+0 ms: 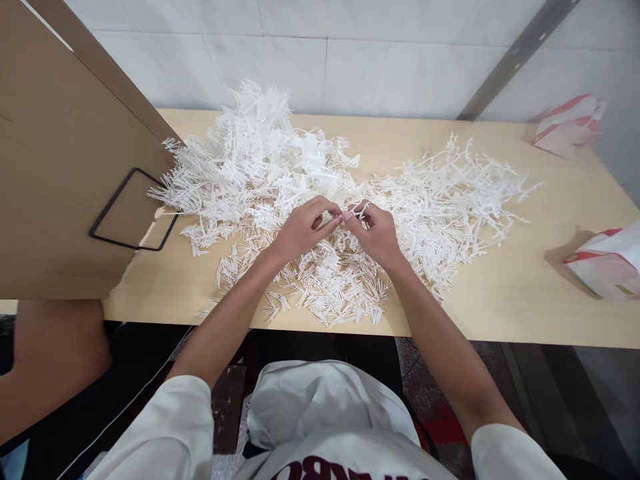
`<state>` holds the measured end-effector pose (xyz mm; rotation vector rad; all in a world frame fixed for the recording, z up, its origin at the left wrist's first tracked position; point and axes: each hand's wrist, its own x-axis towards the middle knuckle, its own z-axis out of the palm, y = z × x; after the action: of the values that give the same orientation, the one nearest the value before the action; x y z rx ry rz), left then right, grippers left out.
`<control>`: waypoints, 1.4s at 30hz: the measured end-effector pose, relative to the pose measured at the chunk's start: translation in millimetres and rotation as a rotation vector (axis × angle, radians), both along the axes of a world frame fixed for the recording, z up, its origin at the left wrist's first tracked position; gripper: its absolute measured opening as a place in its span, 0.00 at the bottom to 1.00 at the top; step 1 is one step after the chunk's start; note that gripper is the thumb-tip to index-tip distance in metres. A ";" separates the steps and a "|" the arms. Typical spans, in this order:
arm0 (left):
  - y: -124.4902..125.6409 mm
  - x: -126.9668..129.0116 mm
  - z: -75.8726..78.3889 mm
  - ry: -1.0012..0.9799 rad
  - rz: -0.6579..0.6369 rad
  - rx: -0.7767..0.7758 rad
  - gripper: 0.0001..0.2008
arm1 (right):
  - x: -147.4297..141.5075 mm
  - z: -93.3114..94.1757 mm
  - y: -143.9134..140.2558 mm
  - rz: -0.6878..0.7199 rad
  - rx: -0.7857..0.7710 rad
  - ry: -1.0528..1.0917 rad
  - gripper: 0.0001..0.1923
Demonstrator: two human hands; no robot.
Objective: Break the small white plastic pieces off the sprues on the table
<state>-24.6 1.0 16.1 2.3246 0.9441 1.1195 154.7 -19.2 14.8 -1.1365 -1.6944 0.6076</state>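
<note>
My left hand and my right hand meet fingertip to fingertip over a heap of white plastic pieces. A thin white branched plastic sprig shows between the fingers of my right hand, which are closed on it. The left thumb and forefinger pinch at its near end, though the exact spot is too small to make out. Behind and left of my hands rises a big pile of white frilly pieces. To the right spreads a pile of longer branched sprigs. Short loose bits lie below my hands.
A cardboard panel stands at the left, with a black wire frame against it. Two red-and-white paper bags, one at the back and one nearer, sit on the table at right. Another person's bare limb is at lower left.
</note>
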 end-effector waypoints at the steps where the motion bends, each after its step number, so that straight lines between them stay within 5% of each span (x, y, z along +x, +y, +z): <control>1: -0.4 0.2 -0.7 0.032 0.002 0.034 0.08 | -0.5 -0.2 0.2 -0.004 0.003 -0.006 0.09; 7: -7.5 5.9 -8.1 0.254 0.191 0.325 0.08 | -7.8 -8.3 0.2 -0.064 0.090 -0.122 0.06; 13: -8.4 10.3 -15.9 0.207 0.294 0.424 0.06 | -4.9 -17.8 2.3 -0.296 0.313 -0.254 0.07; 17: -8.1 9.2 -14.3 0.159 0.326 0.311 0.05 | 0.6 -11.4 4.3 -0.342 0.135 -0.028 0.10; 20: -8.9 6.9 -9.6 0.123 0.264 0.156 0.08 | 0.8 -4.2 5.3 -0.236 -0.021 0.225 0.13; 26: -7.2 -0.1 -0.1 0.018 0.212 -0.038 0.10 | 2.8 -3.2 11.4 0.003 -0.094 0.487 0.11; 32: -7.1 4.4 6.0 -0.137 0.040 -0.206 0.19 | 5.2 -4.0 9.7 0.107 -0.185 0.570 0.17; 37: -4.5 5.0 2.3 -0.297 0.069 -0.384 0.17 | 2.4 4.0 6.5 0.168 -0.170 0.676 0.09; 42: -4.3 5.7 0.0 -0.318 0.072 -0.360 0.15 | 3.6 7.0 6.2 0.236 -0.260 0.647 0.12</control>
<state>-19.0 -3.3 16.1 1.7789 1.0159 1.1899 158.3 -13.0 21.8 -0.7885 -1.2089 1.2249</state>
